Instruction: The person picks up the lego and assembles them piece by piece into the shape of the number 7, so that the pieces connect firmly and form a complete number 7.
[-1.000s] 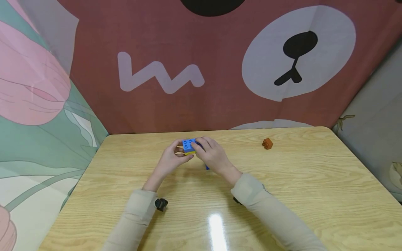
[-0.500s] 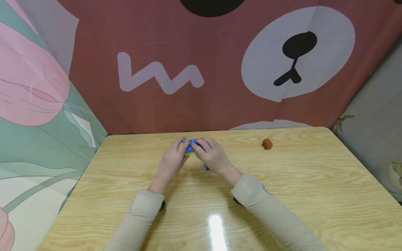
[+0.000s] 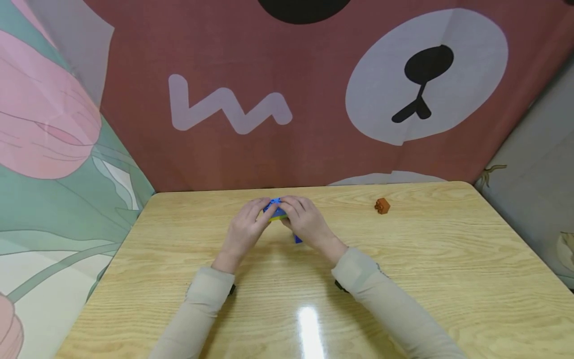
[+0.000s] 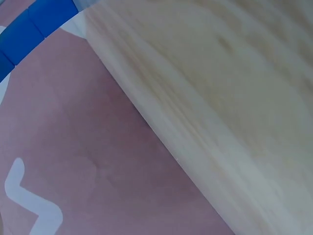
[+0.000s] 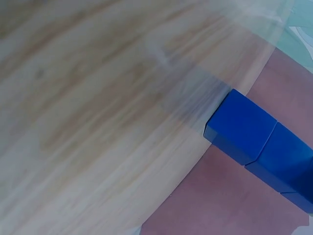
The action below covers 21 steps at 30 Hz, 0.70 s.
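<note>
Both hands meet over a toy-brick assembly near the table's far edge. A studded blue building brick point(image 3: 275, 212) shows between the fingers, with a strip of yellow brick point(image 3: 279, 218) beneath it. My left hand point(image 3: 243, 230) grips its left side, thumb along the near face. From the right, my right hand point(image 3: 310, 225) holds the other side, fingers over the top. A blue end point(image 3: 298, 239) pokes out under the right hand. In the right wrist view, joined blue blocks point(image 5: 242, 128) form a row; the left wrist view catches blue blocks point(image 4: 41, 22) at its corner. Neither wrist view shows fingers.
An orange-brown brick point(image 3: 382, 206) lies alone to the right, toward the back of the wooden table point(image 3: 430, 279). Behind the table's far edge hangs a reddish-brown printed cloth point(image 3: 314, 149). A patterned cloth point(image 3: 67, 214) borders the left side.
My left hand has turned and moved slightly right; its fingers now cover more of the blue brick's left side. My right hand stays nearly in place. The orange-brown brick has not moved.
</note>
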Each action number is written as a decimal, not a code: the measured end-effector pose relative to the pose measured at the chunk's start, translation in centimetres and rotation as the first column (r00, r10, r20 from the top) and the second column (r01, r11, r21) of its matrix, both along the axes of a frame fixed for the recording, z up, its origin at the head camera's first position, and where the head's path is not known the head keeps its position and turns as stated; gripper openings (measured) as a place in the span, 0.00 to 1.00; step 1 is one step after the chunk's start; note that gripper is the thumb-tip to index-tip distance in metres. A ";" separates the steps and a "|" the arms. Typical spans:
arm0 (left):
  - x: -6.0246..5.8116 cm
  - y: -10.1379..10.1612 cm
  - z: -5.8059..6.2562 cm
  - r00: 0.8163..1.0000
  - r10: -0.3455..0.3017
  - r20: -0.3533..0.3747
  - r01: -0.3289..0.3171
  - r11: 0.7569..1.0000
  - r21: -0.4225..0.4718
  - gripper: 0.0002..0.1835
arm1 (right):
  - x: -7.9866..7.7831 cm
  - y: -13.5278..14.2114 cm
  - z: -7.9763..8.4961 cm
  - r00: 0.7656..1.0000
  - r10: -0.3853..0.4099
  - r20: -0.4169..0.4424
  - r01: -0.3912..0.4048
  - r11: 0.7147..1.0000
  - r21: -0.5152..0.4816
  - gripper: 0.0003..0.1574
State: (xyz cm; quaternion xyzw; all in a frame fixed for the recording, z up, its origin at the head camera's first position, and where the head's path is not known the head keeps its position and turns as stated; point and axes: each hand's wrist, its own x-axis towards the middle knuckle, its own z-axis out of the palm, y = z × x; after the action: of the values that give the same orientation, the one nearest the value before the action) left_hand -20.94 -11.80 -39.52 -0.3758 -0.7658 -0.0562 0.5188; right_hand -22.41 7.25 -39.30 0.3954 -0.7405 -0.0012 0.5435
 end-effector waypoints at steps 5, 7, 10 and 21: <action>0.0 0.1 0.1 1.000 -0.008 -0.008 0.008 1.000 -0.002 0.21 | 0.0 0.3 0.1 1.000 -0.008 0.020 0.007 0.999 0.033 0.40; -0.1 0.1 0.1 1.000 -0.015 -0.009 0.015 1.000 -0.002 0.22 | 0.0 0.4 0.1 1.000 -0.013 0.022 0.012 0.999 0.050 0.39; -0.2 0.1 0.1 0.999 -0.029 -0.014 0.029 1.000 -0.001 0.20 | -0.1 0.5 0.2 1.000 -0.001 0.021 -0.001 0.998 0.061 0.37; -0.2 0.0 0.1 0.999 -0.039 -0.003 0.038 0.999 -0.029 0.14 | -0.3 0.6 0.0 0.998 0.054 -0.031 -0.053 0.998 0.029 0.34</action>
State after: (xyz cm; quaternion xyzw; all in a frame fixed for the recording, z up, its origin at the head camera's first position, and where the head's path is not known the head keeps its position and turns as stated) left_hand -21.12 -11.80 -39.43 -0.3980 -0.7582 -0.0546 0.5136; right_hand -22.72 7.90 -39.26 0.4228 -0.7208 -0.0032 0.5493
